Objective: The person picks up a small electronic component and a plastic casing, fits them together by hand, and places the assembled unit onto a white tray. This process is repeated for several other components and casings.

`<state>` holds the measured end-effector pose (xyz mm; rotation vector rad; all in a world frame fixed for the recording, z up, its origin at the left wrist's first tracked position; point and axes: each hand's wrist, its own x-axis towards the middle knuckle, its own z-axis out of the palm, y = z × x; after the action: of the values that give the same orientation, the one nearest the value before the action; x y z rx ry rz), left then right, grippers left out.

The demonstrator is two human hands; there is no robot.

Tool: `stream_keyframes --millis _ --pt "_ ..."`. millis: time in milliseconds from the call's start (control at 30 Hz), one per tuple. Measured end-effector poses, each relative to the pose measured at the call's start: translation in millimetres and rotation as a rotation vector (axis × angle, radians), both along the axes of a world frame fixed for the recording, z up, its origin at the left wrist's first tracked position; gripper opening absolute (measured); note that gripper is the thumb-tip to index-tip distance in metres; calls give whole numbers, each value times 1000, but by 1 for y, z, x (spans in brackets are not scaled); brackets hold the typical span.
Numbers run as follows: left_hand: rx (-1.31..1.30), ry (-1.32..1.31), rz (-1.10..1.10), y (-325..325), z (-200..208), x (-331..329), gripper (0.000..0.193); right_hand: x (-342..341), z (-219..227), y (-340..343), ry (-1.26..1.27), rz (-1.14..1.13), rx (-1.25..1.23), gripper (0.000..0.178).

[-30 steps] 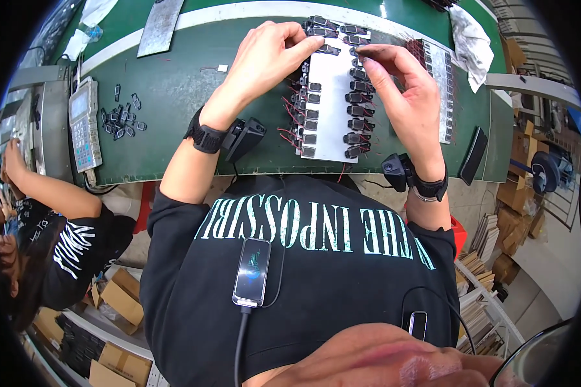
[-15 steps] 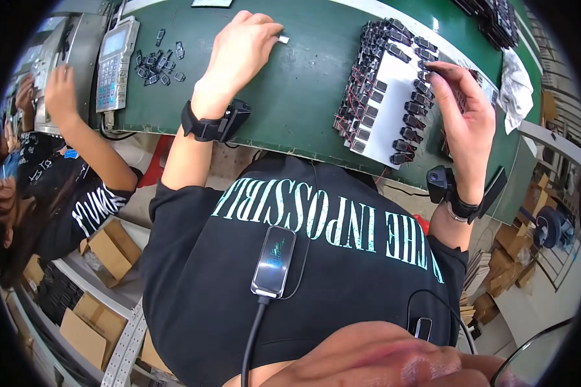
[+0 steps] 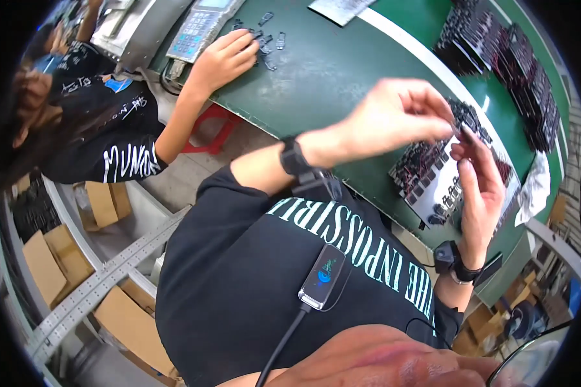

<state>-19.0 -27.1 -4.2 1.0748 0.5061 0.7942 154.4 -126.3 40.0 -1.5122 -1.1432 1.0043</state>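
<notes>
My left hand (image 3: 400, 119) reaches across to the right with its fingers pinched together, blurred by motion. Its fingertips meet those of my right hand (image 3: 481, 184), which is also pinched, above a white board (image 3: 426, 205). A small dark piece (image 3: 457, 131) shows between the two sets of fingertips; its kind is too small to make out. Rows of small black parts with red wires (image 3: 410, 169) line the board, and my hands hide part of it.
A co-worker's hand (image 3: 226, 61) covers part of a pile of small black parts (image 3: 269, 46) beside a keypad device (image 3: 199, 31). Stacks of black parts (image 3: 528, 90) stand at the far right. A white cloth (image 3: 534, 193) hangs over the table's right side.
My left hand has swung right from the table's middle to meet my right hand. The co-worker's hand has come onto the pile of black parts. The view has shifted.
</notes>
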Motion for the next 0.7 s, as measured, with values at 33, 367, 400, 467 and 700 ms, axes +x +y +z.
stream_keyframes --millis 33,367,400,467,700 --pt "-37 -54 7 -10 -2 4 13 -1 -3 1 -2 26 10 23" --pt "1128 576 386 41 -36 -58 22 26 -6 -1 320 51 93 27" --pt "1247 697 511 58 -48 -80 24 37 -3 -9 440 24 120 25" --pt "1290 975 593 87 -63 -133 28 50 -1 -19 560 -2 149 23" --pt "1333 1352 447 135 -93 -221 56 68 -6 -29 896 -1 202 24"
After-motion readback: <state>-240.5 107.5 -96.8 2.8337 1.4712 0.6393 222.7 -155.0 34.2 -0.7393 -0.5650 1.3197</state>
